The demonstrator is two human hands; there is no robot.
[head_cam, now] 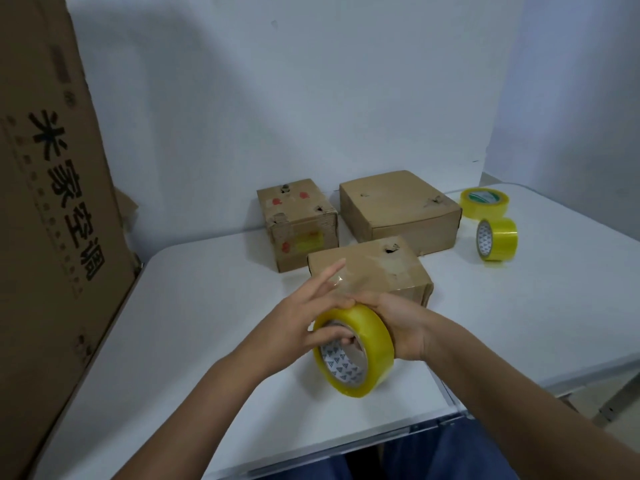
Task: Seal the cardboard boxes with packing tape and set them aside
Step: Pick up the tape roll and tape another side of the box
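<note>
Getting the tape ready for the near box

The tape roll (355,349) is held up over the bench (214,306), just in front of the near box (372,271). The right hand (398,327) grips the roll from behind. The left hand (298,317) has a thumb in the roll's hole and its fingers spread out, pulling a clear strip. The strip could fold and stick to itself if it goes slack. Two more boxes (298,223) and two spare rolls (497,239) sit farther back.
</note>
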